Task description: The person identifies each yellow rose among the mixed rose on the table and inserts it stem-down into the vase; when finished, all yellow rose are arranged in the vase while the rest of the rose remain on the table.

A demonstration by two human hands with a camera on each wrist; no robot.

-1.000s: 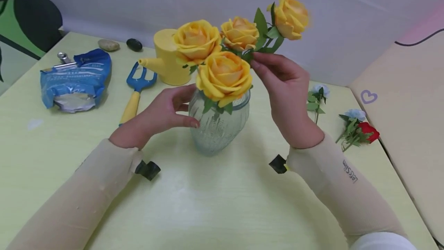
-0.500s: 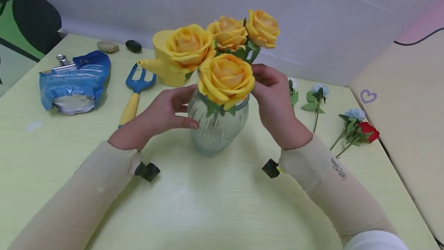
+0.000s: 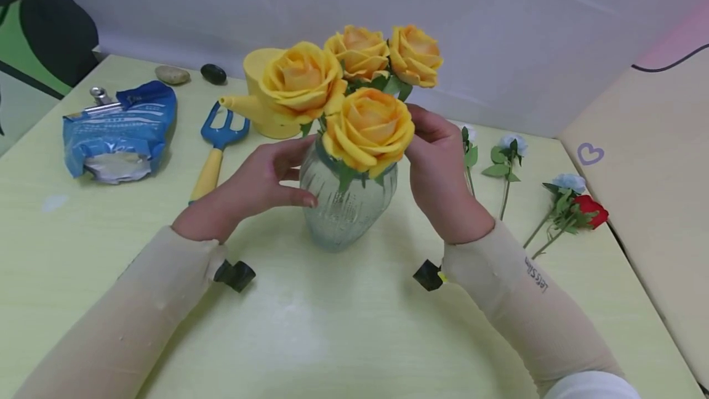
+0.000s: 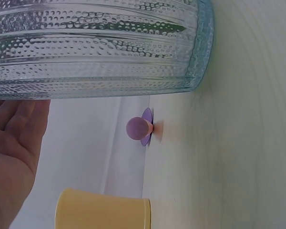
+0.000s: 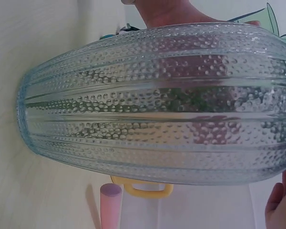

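Note:
A ribbed clear glass vase (image 3: 346, 208) stands mid-table with several yellow roses (image 3: 368, 128) in it. My left hand (image 3: 260, 180) grips the vase's left side, thumb on the front of the glass; the left wrist view has my palm (image 4: 9, 152) beside the vase (image 4: 95, 47). My right hand (image 3: 437, 165) is at the vase's neck on the right, its fingertips tucked behind the front rose and pinching the stem of the rightmost rose (image 3: 415, 54). The vase (image 5: 157, 105) fills the right wrist view, with a fingertip (image 5: 281, 205) at its lower right.
Behind the vase stands a yellow watering can (image 3: 260, 103). To the left lie a blue-and-yellow garden fork (image 3: 218, 146), a blue bag (image 3: 119, 128) and two stones (image 3: 172, 74). Loose small flowers (image 3: 506, 159) and a red one (image 3: 589, 209) lie right, near a beige board (image 3: 648, 171).
My right hand has lowered the rightmost rose into the vase and come down to the neck. The left hand has kept its grip on the vase.

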